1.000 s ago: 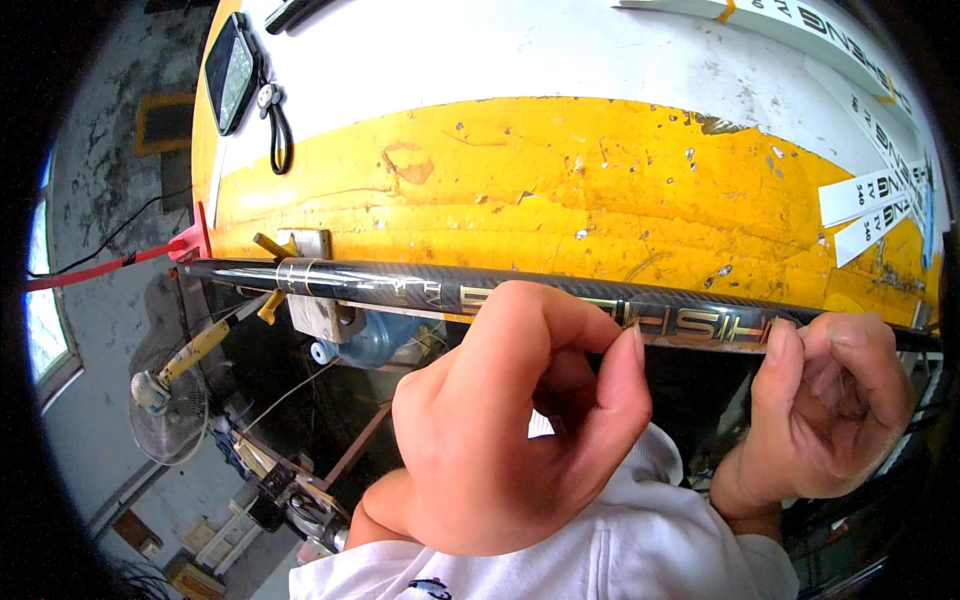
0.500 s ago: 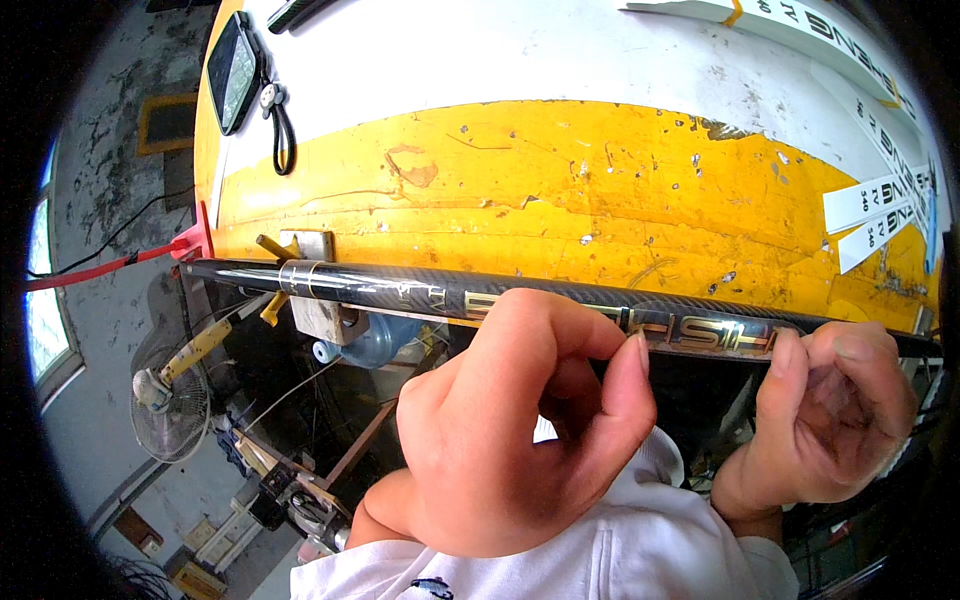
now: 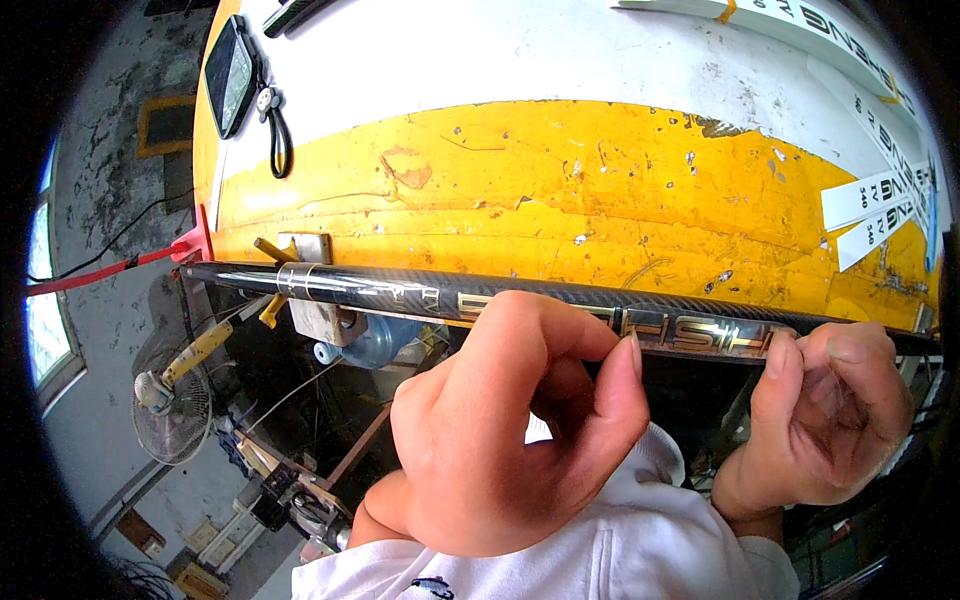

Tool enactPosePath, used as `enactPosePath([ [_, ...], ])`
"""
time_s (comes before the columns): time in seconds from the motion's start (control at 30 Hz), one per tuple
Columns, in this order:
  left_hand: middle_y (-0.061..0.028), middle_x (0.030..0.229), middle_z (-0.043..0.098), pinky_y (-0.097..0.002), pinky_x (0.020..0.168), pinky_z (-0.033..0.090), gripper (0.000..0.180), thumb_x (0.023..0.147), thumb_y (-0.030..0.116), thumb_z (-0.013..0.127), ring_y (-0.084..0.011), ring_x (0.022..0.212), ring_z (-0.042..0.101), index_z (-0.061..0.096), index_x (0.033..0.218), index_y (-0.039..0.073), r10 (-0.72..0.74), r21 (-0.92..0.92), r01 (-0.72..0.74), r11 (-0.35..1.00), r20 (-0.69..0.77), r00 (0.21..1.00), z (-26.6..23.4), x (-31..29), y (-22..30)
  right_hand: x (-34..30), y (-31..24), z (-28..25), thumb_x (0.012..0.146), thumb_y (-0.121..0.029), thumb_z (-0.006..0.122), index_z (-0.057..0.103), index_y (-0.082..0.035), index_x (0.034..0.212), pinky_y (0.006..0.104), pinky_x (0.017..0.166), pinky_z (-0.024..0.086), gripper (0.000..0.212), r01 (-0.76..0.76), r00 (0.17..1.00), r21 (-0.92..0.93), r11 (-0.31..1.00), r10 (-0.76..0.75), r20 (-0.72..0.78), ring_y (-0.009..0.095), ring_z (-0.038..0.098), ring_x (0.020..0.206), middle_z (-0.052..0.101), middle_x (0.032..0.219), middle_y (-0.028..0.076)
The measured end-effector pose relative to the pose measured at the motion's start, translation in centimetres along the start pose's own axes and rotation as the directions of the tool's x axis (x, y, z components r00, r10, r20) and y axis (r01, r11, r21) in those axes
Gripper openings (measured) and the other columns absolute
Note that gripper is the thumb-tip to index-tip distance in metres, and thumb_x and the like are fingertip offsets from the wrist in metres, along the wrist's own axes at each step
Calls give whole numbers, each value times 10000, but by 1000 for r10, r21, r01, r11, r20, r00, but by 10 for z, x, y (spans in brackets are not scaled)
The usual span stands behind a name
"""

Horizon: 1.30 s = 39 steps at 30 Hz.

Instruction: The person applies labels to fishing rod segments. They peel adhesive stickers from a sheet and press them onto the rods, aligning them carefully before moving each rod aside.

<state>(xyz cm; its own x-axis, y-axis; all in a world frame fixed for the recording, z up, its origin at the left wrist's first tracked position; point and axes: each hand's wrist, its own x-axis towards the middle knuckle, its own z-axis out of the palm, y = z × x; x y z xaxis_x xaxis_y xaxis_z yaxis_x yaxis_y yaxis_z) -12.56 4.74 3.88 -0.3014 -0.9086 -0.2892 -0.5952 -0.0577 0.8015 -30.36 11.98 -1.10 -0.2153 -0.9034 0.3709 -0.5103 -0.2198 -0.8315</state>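
L hand (image 3: 520,430) is centre frame, thumb & index tips pinched together at the L end of a shiny strip w/ gold letters (image 3: 710,335); its other fingers curl in. R hand (image 3: 835,415) is at the right of the frame, thumb & index likewise pinched at the strip's R end, rest of fingers curled toward the palm. The strip runs along the lower side of a long black rod (image 3: 370,283), right of centre; hard to tell whether it's stuck on or only held against it, as fingers cover the ends.

Rod lies approx. level across mid-frame, along the near edge of a yellow & white table (image 3: 480,170), its L part by a yellow peg (image 3: 270,250). Phone (image 3: 232,75) w/ black strap (image 3: 281,145) is upper L; white printed strips (image 3: 855,205) are upper R. Below the rod, L of centre: blue water jug (image 3: 380,343). Fan (image 3: 170,410) is lower L.
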Motion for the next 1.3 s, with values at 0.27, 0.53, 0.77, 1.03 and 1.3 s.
enactPosePath([
  [0.27,-35,699,623,-179,540,464,146,829,-42,691,-45,581,586,553,870,-17,16,-13,-16,1000,-2,1000,0,0,-1,0,-3,7,790,196,584,448,-4,1211,288,688,431,485,-12,998,-36,999,10,-64,172,499,732,521,877,125],
  [0.53,-29,711,620,-167,540,453,155,826,-51,690,-37,585,577,551,886,-19,20,-31,-20,999,-2,1000,-1,0,-3,2,-8,1,800,172,580,455,-16,1211,273,701,420,470,-45,999,-61,997,44,-23,157,488,739,522,882,111],
  [0.77,-24,706,614,-167,542,454,158,830,-52,685,-36,586,577,544,887,-12,38,-37,-38,999,-6,999,0,-1,-5,2,-14,5,807,141,592,466,-39,1183,279,717,419,435,-64,994,-61,996,58,-93,150,482,746,523,898,99],
  [1.03,-28,710,612,-177,534,463,160,830,-56,677,-43,581,578,535,886,-8,45,-16,-45,999,-25,999,2,-2,-6,4,3,3,797,179,597,463,-5,1174,285,679,429,441,63,998,-29,998,-63,-25,164,500,738,550,869,111],
  [1.3,-29,704,614,-175,538,462,156,822,-66,675,-40,578,577,540,874,-8,74,2,-74,997,-23,997,2,0,-6,3,3,4,793,186,607,467,-6,1179,285,681,439,454,61,997,-46,997,-63,-38,166,509,746,548,867,116],
])
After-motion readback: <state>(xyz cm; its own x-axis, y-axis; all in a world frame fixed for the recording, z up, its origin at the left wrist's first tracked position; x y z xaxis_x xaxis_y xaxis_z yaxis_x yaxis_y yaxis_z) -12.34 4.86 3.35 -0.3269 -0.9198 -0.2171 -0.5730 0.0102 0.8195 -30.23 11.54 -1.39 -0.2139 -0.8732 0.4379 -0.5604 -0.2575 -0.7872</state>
